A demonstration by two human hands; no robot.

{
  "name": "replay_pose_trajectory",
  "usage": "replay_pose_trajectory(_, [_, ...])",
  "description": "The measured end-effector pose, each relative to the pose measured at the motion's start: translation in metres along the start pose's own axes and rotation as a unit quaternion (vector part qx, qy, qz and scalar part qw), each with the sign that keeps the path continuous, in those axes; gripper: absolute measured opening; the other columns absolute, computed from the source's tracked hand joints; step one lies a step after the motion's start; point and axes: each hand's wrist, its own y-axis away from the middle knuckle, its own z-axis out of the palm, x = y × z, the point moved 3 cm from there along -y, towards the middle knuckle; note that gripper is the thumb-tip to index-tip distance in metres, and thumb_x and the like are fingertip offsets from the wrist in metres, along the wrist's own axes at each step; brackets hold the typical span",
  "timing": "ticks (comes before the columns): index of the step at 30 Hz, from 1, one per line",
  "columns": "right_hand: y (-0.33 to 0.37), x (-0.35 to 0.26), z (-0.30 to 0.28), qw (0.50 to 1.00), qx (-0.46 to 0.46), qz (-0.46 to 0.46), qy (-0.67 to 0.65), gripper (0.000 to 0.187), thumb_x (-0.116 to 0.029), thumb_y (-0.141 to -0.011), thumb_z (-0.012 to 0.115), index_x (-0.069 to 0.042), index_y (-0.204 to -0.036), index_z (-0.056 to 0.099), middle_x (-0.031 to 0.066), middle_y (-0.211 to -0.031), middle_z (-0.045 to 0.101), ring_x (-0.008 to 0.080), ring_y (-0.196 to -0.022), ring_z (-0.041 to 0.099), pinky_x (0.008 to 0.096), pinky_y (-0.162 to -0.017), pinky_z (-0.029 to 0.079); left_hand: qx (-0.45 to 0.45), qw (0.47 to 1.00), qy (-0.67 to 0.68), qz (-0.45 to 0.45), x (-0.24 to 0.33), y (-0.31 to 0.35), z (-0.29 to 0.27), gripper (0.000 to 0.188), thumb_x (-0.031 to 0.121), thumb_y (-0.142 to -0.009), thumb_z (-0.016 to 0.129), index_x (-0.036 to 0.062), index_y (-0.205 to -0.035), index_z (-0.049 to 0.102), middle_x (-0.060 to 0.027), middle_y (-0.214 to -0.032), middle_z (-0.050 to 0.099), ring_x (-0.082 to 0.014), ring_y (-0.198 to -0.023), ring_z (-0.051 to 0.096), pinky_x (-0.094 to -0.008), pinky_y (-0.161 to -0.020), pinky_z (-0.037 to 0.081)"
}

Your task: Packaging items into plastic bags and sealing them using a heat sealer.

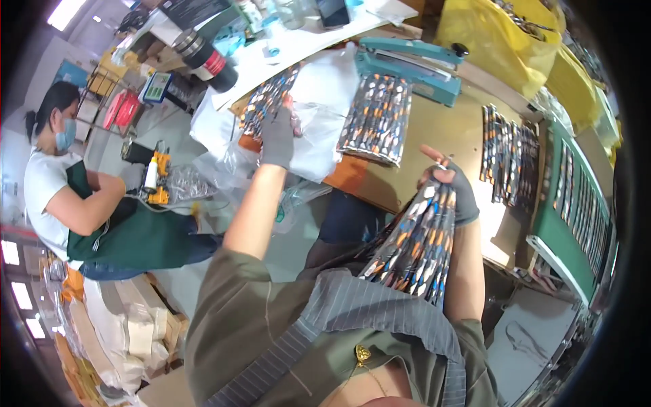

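Note:
My right hand [456, 190], in a grey fingerless glove, grips the upper end of a bundle of slim, dark patterned sticks [417, 247]. The bundle slants down toward my chest, its lower end fanning out; one finger points away from it. My left hand [278, 138], gloved alike, reaches over the table's left part. Its bent fingers hold the edge of a clear plastic bag [312, 121], though their tips are partly hidden. Beyond that hand are loose patterned sticks [261, 102]. Between my hands, a filled clear pack of such sticks [375, 119] lies on the table.
A teal bag sealer [413, 64] stands behind the pack. More sticks [505, 156] lie at the right, beside a green rack [566, 224]. Yellow bags [502, 41] fill the far right. A black flask [205, 61] stands at far left. A seated co-worker [74, 183] is on the left.

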Motion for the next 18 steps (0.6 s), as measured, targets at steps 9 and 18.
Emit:
replay_pose_trajectory(9, [0.016, -0.003, -0.027, 0.994, 0.095, -0.04, 0.037, 0.039, -0.019, -0.071, 0.059, 0.004, -0.102, 0.055, 0.0124, -0.078, 0.062, 0.0208, -0.07, 0.062, 0.0289, -0.064, 0.051, -0.149, 0.96, 0.233, -0.044, 0.075, 0.116, 0.151, 0.033, 0.028, -0.093, 0.049, 0.0072, -0.068, 0.052, -0.0015, -0.063, 0.052, -0.0125, -0.054, 0.051, -0.0274, -0.053, 0.043])
replay_pose_trajectory(18, [0.012, -0.001, -0.039, 0.974, 0.016, -0.165, 0.153, 0.05, -0.02, -0.077, 0.061, -0.001, -0.123, 0.05, 0.0119, -0.1, 0.061, 0.0189, -0.088, 0.061, 0.0287, -0.083, 0.048, -0.288, 0.853, -0.08, 0.429, 0.17, 0.134, 0.214, 0.031, 0.032, -0.085, 0.056, 0.0052, -0.072, 0.061, -0.0107, -0.061, 0.058, -0.0253, -0.056, 0.059, -0.0338, -0.054, 0.044])
